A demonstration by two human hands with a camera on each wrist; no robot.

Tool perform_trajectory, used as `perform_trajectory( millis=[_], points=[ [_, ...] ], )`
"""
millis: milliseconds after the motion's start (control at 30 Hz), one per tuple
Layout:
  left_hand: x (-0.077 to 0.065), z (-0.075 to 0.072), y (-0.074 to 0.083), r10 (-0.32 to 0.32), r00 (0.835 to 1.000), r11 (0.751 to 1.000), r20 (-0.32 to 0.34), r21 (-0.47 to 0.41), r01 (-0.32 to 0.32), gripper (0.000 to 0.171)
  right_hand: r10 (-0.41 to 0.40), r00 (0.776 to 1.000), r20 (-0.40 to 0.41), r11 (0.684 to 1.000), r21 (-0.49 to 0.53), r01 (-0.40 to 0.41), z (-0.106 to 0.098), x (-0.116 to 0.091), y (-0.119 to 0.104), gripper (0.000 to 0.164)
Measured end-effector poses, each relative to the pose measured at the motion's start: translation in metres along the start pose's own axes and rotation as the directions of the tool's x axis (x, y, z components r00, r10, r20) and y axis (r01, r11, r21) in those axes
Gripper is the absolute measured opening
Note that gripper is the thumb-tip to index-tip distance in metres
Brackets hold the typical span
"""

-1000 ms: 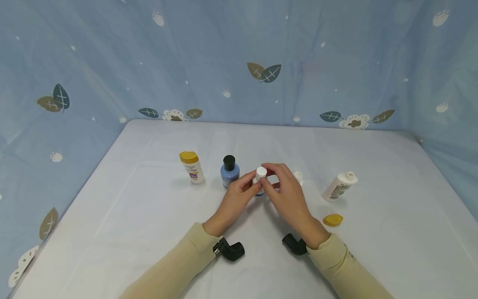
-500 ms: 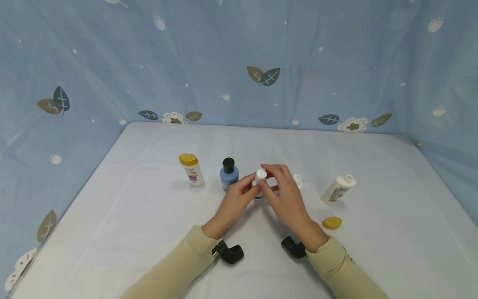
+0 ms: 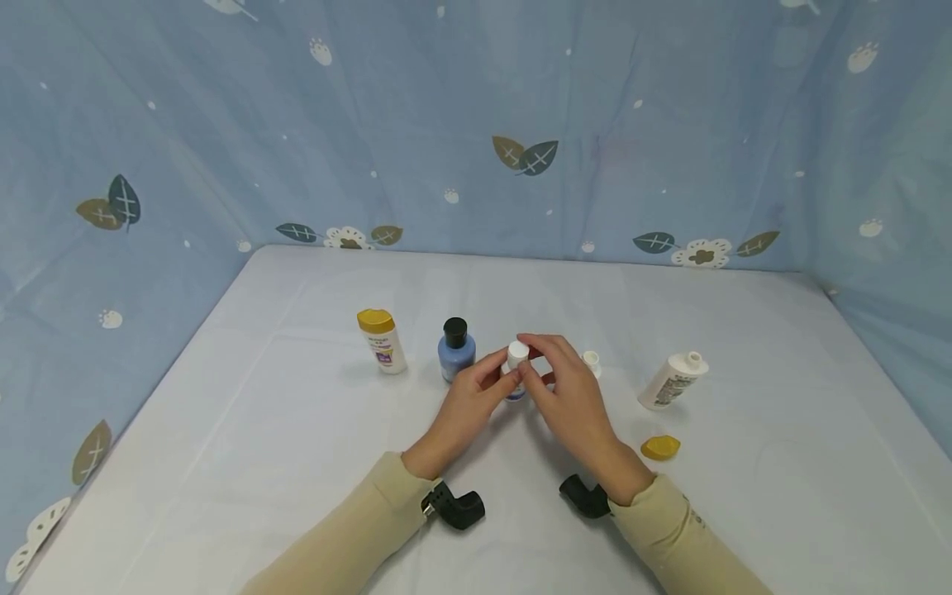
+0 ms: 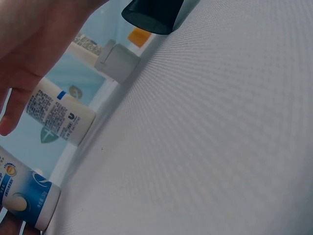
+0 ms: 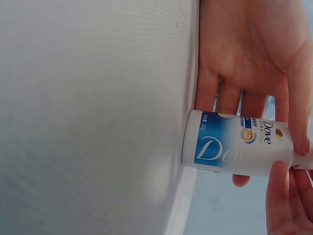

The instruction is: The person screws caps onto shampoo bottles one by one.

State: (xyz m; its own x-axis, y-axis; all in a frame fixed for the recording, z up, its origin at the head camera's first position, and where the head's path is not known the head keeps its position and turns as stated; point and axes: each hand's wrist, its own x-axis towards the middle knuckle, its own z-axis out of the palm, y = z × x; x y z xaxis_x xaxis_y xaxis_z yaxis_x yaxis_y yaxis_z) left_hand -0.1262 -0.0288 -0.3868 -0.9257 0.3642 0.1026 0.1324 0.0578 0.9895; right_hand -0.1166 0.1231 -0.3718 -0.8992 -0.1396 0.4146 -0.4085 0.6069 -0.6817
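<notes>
In the head view, my left hand [image 3: 464, 405] holds a small white and blue Dove bottle [image 5: 230, 142] at the middle of the table. The right wrist view shows its fingers passing behind the bottle and its thumb in front near the neck. The bottle's base is down at the tabletop. My right hand [image 3: 576, 405] pinches the white cap [image 3: 518, 350] at its top between thumb and fingers. In the left wrist view, the right hand's lower finger [image 4: 17, 110] hangs beside the bottle.
A blue bottle with a black cap [image 3: 456, 351] and a white bottle with a yellow cap [image 3: 383, 343] stand left. Right of the hands are an uncapped white bottle [image 3: 673, 381], a loose yellow cap [image 3: 660, 448] and another open white bottle [image 3: 592, 364], partly hidden.
The head view has tilted up slightly, so everything sits lower in it. Both hands keep their hold, and the right fingers have shifted a little around the cap.
</notes>
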Motion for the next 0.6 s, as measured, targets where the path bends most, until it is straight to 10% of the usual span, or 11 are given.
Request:
perform_trajectory(
  millis=[600],
  points=[
    [-0.0014, -0.0004, 0.0007, -0.019, 1.0, 1.0, 0.008, 0.018, 0.019, 0.041, 0.071, 0.997, -0.01, 0.997, 0.033, -0.071, 0.0018, -0.0005, 0.0002, 0.031]
  ],
)
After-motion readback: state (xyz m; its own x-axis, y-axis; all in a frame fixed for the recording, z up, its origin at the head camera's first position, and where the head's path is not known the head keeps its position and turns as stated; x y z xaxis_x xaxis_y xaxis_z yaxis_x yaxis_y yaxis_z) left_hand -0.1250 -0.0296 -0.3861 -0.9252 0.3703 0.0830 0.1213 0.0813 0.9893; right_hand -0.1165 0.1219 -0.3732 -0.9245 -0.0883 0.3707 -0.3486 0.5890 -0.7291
